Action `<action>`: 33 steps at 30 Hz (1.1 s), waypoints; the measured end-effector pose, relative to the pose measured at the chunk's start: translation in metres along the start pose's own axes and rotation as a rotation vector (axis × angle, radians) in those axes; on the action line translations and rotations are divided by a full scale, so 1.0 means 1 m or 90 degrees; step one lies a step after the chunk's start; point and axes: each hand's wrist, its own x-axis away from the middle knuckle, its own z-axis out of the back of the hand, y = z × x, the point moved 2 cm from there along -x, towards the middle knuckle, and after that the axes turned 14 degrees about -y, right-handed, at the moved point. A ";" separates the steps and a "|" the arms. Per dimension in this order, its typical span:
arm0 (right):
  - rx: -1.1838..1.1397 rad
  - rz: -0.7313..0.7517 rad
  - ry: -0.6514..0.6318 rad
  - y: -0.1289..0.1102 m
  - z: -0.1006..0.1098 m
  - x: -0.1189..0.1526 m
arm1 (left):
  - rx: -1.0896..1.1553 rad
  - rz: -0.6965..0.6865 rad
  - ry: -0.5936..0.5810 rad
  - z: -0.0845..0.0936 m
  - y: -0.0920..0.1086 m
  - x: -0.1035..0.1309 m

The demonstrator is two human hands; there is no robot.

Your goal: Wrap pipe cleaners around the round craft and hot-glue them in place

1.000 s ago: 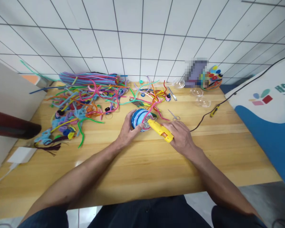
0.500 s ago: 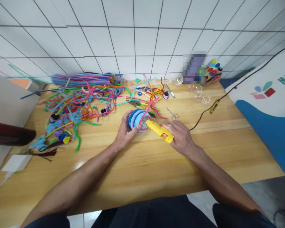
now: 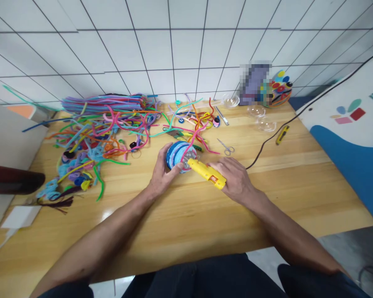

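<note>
Left grip (image 3: 161, 173) was closed round the ball (image 3: 176, 148), thumb (image 3: 176, 169) along the near side by the clear patch (image 3: 190, 155). Right grip (image 3: 234, 178) was wrapped on the yellow glue gun (image 3: 207, 172), nose up at the patch. Couldn't tell if I was squeezing the trigger, or if the nose touched or sat just off. Ball was straight ahead of me, mid-counter (image 3: 186, 215); couldn't tell if it rested on the wood or hung just clear. Pink strip (image 3: 194, 140) followed the patch edge, loose end sticking out toward the wall (image 3: 186, 49).

My read: the step was gluing the strip round the patch. Doing it well meant a short, thin bead tight against the last winding, then pressing the strip in while the glue was hot. Better to turn the ball with the left and hold the gun angle steady. Main risk was my thumb: close to the nose, so it belonged further back on the windings. Loose end needed to be clear of the nose. Cord (image 3: 262, 145) ran off right, apart from the scissors (image 3: 226, 148); snagging looked unlikely.
</note>
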 end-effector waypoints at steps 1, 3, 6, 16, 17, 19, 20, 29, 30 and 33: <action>0.000 -0.005 0.005 0.000 0.000 0.000 | 0.002 0.001 -0.001 0.000 0.000 0.000; -0.003 -0.020 0.014 0.002 0.000 0.001 | 0.005 0.004 -0.004 0.001 0.000 0.000; -0.002 -0.020 0.025 0.003 0.000 0.001 | 0.003 0.005 -0.007 0.001 0.000 0.000; -0.056 -0.024 0.017 0.007 -0.003 0.004 | -0.002 0.001 -0.011 0.000 0.002 0.000; -0.062 -0.024 0.014 0.007 -0.004 0.004 | -0.005 0.000 -0.013 0.000 0.002 0.000; -0.070 -0.028 0.008 0.008 -0.005 0.004 | -0.014 0.000 -0.014 0.001 0.002 0.000; -0.070 -0.028 0.006 0.007 -0.005 0.004 | -0.017 0.001 -0.013 0.001 0.003 0.000; -0.049 0.017 -0.006 -0.001 0.001 0.000 | 0.015 0.018 -0.014 0.000 0.004 0.001; -0.053 0.017 -0.010 0.000 0.000 0.001 | 0.015 0.015 -0.018 0.000 0.003 0.001; -0.061 0.000 -0.022 0.003 -0.002 0.003 | 0.004 0.006 -0.025 0.001 0.003 0.001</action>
